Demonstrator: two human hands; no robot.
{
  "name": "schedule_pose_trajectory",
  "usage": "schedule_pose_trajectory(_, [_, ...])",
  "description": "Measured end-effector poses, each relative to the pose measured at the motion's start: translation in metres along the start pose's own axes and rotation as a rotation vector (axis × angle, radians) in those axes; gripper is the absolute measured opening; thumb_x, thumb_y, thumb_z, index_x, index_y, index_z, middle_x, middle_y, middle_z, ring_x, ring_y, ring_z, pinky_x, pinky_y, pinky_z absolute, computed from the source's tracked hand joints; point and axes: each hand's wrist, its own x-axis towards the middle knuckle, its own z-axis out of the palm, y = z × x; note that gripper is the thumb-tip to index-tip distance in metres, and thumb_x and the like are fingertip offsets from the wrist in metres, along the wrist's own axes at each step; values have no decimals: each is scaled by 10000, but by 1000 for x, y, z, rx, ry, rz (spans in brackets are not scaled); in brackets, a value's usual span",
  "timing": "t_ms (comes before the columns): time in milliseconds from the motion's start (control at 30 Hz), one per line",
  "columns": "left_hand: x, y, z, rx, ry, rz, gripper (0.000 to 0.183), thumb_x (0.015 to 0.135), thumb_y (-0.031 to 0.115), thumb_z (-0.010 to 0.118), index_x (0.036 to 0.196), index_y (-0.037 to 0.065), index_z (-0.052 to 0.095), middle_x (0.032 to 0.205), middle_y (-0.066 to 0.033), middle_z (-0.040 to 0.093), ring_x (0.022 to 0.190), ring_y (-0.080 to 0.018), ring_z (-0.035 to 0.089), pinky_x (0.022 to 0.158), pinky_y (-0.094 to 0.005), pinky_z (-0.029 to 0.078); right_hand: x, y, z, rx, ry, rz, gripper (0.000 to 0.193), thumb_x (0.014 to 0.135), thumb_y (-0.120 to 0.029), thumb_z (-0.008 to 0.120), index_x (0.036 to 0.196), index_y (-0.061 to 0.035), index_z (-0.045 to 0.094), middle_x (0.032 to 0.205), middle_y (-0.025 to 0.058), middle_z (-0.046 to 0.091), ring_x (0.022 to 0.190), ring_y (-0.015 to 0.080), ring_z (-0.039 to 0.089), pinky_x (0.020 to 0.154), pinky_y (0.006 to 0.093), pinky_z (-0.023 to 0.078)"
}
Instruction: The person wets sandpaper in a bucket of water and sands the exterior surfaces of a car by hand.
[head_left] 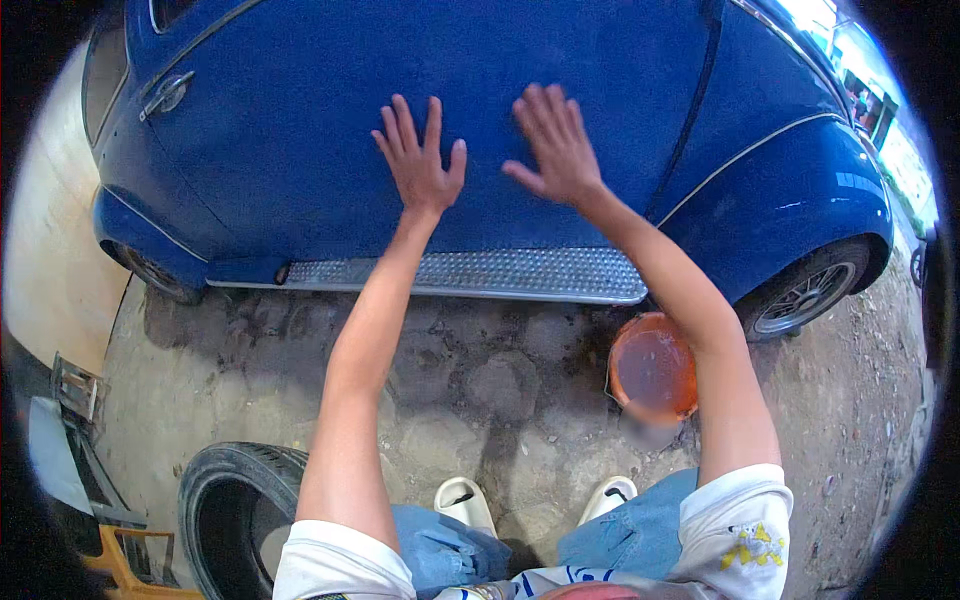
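Note:
Both my arms reach forward toward the side of a blue car. My left hand has its fingers spread in front of the door panel, palm toward the car. To its right, my right hand is also held flat, fingers together and thumb out, slightly blurred. Neither hand holds anything. Whether the palms touch the paint or hover just off it, I cannot tell. A metal door handle sits on the door, left of my hands. Beneath them runs a silvery textured running board.
On the ground by my right forearm stands an orange bucket with murky liquid. A loose tyre stands at my lower left, near metal and yellow parts. The car's wheel is at right; a pale wall borders the left.

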Motion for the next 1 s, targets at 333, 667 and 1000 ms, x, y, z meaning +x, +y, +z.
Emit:
schedule_pose_trajectory(333, [5, -1, -1, -39, -118, 66, 580, 1004, 432, 526, 1546, 228, 487, 1691, -130, 264, 1569, -397, 176, 1206, -716, 10, 93, 74, -64, -324, 360, 353, 964, 936, -721, 502, 1640, -109, 256, 1720, 153, 176, 1576, 418, 143, 1244, 620, 94])
schedule_pose_trajectory(667, [28, 2, 2, -76, 34, 69, 566, 1011, 434, 509, 1502, 153, 521, 1645, -158, 350, 1535, -413, 253, 1215, -682, 65, 34, 1, -8, -18, 93, 87, 951, 934, -704, 516, 1633, -107, 275, 1716, 168, 173, 1581, 422, 114, 1266, 585, 77])
schedule_pose_trajectory(1000, [27, 4, 3, -64, -27, 71, 581, 1030, 409, 487, 1541, 133, 473, 1664, -193, 296, 1539, -443, 219, 1213, -675, 122, 108, 98, -72, -164, 536, 600, 976, 944, -693, 525, 1618, -39, 259, 1685, 246, 207, 1557, 487, 129, 1236, 636, 120])
